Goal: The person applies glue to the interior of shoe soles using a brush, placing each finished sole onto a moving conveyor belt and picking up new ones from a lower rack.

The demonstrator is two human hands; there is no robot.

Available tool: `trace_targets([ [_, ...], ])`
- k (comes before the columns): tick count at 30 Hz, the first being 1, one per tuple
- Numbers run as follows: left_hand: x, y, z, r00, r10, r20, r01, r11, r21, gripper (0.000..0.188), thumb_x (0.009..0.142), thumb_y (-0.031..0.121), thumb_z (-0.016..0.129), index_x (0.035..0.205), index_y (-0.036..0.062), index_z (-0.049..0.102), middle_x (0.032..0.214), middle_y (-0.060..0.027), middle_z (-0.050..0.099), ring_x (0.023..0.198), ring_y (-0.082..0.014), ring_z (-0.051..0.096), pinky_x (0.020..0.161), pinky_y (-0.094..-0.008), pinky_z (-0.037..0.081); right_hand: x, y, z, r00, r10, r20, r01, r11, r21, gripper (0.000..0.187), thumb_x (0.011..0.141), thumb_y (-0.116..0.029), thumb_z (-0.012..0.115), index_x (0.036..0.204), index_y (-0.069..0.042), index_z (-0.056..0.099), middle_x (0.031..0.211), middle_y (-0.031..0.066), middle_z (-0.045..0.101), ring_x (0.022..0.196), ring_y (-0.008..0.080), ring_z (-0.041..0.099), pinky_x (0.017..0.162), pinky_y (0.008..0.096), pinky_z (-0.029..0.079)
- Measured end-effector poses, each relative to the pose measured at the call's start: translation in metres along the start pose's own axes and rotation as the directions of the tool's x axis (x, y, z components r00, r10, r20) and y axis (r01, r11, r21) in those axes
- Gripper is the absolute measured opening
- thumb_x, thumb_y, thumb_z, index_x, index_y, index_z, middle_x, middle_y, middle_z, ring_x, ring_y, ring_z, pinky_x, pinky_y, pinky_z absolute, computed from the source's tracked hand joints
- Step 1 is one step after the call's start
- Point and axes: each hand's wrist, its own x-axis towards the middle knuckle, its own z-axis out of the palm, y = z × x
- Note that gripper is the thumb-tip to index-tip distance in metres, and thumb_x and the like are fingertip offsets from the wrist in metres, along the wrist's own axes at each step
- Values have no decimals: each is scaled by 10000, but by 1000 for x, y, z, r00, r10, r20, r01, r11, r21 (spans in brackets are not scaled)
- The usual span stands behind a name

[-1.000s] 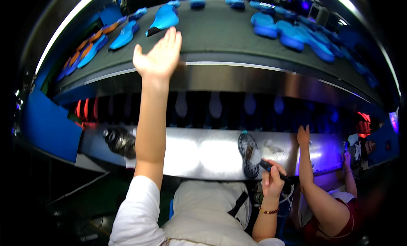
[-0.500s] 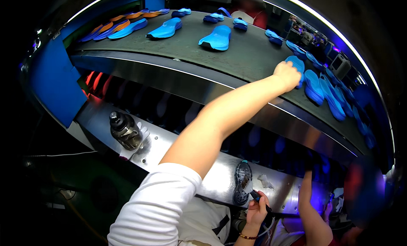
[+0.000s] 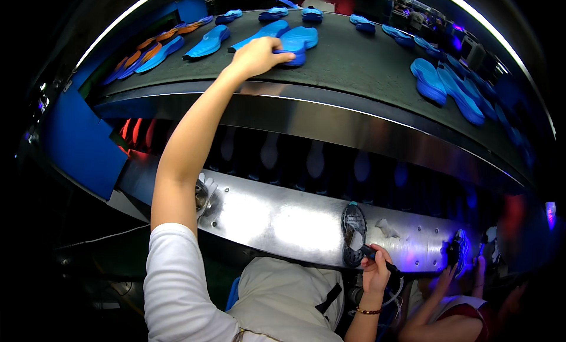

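Observation:
My left arm stretches up over the dark conveyor belt. At its end, my left hand [image 3: 257, 56] is closed on a blue shoe sole [image 3: 302, 38], thumb along its near end. A second blue sole [image 3: 265, 32] lies just behind my fingers. Low in the view, my right hand [image 3: 376, 272] grips the black handle of a brush [image 3: 369, 251] with a thin hose trailing from it. The brush's pale bristles touch a dark outsole [image 3: 351, 224], which lies lengthwise on the metal ledge.
Blue soles [image 3: 433, 79] crowd the right of the belt [image 3: 354, 76]; orange and blue ones [image 3: 135, 62] lie far left. My left forearm partly covers a bottle [image 3: 201, 194] on the ledge [image 3: 283, 215]. A crumpled white scrap [image 3: 387, 227] sits beside the outsole. A co-worker's hands [image 3: 451, 277] hold another shoe part at right.
My left hand has swung left along the belt, carrying the blue sole from the right-hand group to beside another sole. My right hand still has the brush at the outsole. The view has shifted.

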Motion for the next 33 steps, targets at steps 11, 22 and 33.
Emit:
trace_targets([
  [11,-182,33,8,863,-435,258,51,-434,-900,496,767,191,537,1170,-74,418,1105,-165,535,1028,-270,528,911,-400,407,13,-12,-6,994,-102,-44,103,995,18,268,805,25,555,1070,61,539,1119,174,553,861,181,591,751,251,477],
  [22,-303,79,165,650,219,728,694,-562,-451,824,802,594,457,1334,-4,260,1192,-231,468,1099,-357,478,934,-483,379,22,-24,12,971,-168,171,144,979,145,241,736,73,540,972,66,587,1076,206,573,1020,258,553,935,346,403],
  [33,-283,173,148,615,483,623,679,-726,-109,1001,715,796,44,1216,27,443,1047,-204,552,946,-332,562,850,-485,437,58,-17,45,991,-50,123,58,996,-64,189,776,3,552,947,62,609,905,145,644,789,156,613,762,268,479],
])
